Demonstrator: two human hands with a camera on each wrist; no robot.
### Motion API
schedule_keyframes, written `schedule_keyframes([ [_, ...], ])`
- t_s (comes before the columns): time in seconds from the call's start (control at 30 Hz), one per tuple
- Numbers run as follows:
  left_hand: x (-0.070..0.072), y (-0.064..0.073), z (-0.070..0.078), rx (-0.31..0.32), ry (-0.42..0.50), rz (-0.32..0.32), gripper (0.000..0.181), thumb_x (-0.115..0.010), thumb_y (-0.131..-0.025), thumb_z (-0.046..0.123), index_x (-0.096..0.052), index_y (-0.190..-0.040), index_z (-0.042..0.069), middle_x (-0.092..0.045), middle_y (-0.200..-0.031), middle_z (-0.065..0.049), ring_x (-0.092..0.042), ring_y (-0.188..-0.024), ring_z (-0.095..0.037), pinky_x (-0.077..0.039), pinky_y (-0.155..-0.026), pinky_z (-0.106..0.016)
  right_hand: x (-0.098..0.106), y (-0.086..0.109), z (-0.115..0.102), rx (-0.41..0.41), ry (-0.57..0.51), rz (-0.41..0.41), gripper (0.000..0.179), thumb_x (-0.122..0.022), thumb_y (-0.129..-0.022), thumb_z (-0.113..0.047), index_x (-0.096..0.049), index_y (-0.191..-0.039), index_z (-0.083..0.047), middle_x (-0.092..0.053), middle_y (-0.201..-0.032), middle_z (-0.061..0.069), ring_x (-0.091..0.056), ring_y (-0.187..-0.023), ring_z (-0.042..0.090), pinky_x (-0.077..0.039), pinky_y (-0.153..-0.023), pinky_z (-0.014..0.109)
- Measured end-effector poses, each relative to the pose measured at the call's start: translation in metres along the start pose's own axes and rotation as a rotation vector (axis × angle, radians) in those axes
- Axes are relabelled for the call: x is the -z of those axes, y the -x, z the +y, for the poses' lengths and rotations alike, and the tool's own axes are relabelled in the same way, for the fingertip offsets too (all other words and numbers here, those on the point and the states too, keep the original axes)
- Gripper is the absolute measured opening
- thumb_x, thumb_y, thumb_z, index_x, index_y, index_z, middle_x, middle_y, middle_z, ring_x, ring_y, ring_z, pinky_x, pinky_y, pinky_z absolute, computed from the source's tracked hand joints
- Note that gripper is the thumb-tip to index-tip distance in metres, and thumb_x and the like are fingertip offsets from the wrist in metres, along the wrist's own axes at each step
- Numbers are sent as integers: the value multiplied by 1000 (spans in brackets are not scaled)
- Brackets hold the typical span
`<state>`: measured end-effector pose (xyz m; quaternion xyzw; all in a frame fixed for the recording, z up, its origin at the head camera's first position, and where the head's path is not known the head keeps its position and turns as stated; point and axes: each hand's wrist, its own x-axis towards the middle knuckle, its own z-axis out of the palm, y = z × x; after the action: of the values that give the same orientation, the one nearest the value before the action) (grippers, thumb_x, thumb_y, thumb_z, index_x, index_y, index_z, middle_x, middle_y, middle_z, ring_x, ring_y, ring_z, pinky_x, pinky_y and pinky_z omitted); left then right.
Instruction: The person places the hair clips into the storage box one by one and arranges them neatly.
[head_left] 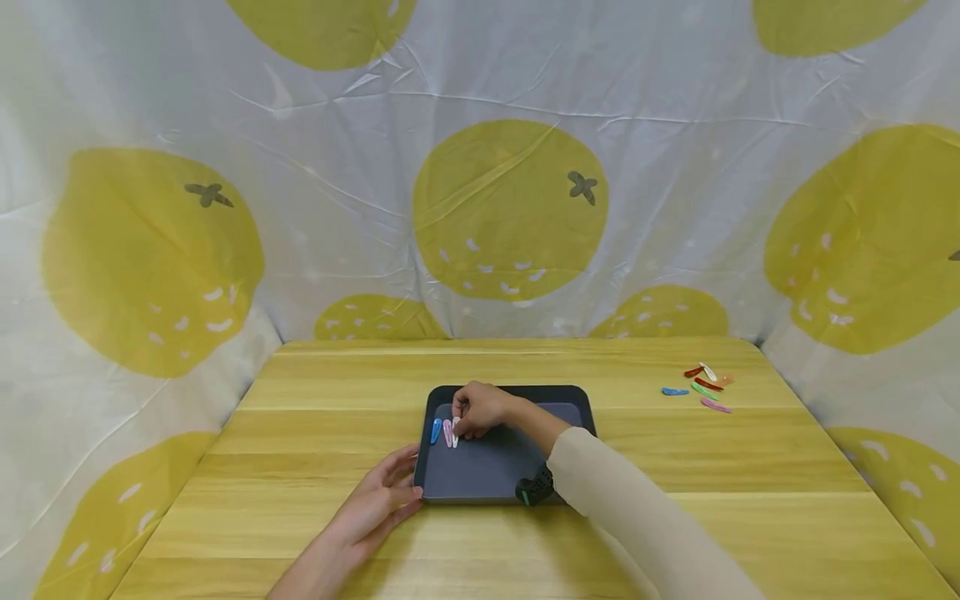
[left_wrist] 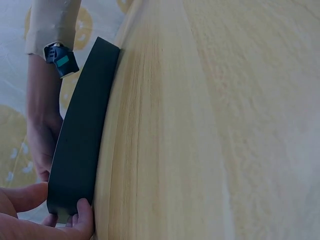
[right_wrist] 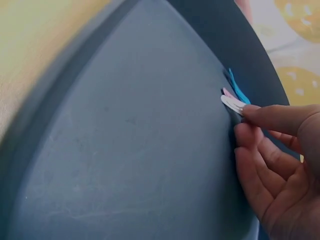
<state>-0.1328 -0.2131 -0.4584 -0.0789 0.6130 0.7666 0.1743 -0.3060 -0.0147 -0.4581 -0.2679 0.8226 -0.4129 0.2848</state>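
A dark grey tray [head_left: 510, 467] sits on the wooden table. My left hand [head_left: 378, 500] grips its near left corner; in the left wrist view the thumb lies at the rim and fingertips [left_wrist: 85, 215] curl at the lower edge. Over the tray's left part, my right hand [head_left: 483, 408] pinches a white hair clip [right_wrist: 232, 104] between thumb and fingers, close above the tray floor. Beside it, a pink hair clip [head_left: 447, 432] and a blue hair clip [head_left: 436, 431] lie side by side along the left wall. The right fingers partly hide the white clip.
Several loose hair clips, among them a blue one [head_left: 675, 392], a green one [head_left: 703, 390] and a pink one [head_left: 716, 406], lie scattered at the table's far right. A curtain [head_left: 510, 208] with yellow fruit prints hangs behind the table [head_left: 337, 392]. A black device [head_left: 534, 486] is strapped at the right wrist.
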Motion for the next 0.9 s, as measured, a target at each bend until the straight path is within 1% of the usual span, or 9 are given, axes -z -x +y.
schedule_keyframes([
  [0.17,0,-1,-1,-5,0,-7,73,-52,-94,-15,-24,-160,-1,-20,-162,-30,-20,-149,-50,-27,-116,-63,-2,0,1,-1,-3,18,15,-81,-89,-5,-66,-86,-6,-68,-74,7,-67,-66,20,-57,-59,32],
  [0.33,1,-1,-3,-5,3,-9,74,-52,-94,-16,-23,-160,-1,-20,-163,-30,-22,-149,-49,-27,-116,-63,-3,0,2,-2,-6,17,15,-80,-90,-6,-65,-88,-7,-69,-75,7,-68,-66,19,-57,-59,32],
  [0.43,1,-1,-3,-5,4,-7,74,-52,-94,-16,-23,-160,-1,-20,-163,-30,-22,-149,-49,-27,-116,-63,-3,0,1,-4,11,14,14,-80,-90,-5,-66,-88,-7,-69,-74,6,-67,-65,18,-56,-58,31],
  [0.63,1,-2,-4,-3,3,-1,74,-52,-93,-16,-24,-160,0,-21,-163,-30,-23,-148,-48,-28,-116,-63,-3,1,-3,19,129,31,15,-81,-88,-3,-67,-86,-7,-68,-70,3,-65,-62,17,-52,-54,29],
  [0.77,2,-2,-4,-2,-5,3,74,-52,-94,-15,-25,-160,0,-21,-162,-30,-24,-148,-48,-29,-115,-62,-5,-1,-5,24,194,40,17,-82,-88,-5,-67,-83,-9,-67,-68,2,-63,-60,16,-50,-53,28],
  [0.9,2,-2,-5,-4,-9,2,74,-53,-94,-15,-23,-160,-1,-21,-162,-31,-24,-148,-48,-29,-115,-63,-7,-2,-6,13,259,59,18,-83,-87,-8,-67,-82,-12,-66,-67,0,-62,-59,15,-50,-53,27],
])
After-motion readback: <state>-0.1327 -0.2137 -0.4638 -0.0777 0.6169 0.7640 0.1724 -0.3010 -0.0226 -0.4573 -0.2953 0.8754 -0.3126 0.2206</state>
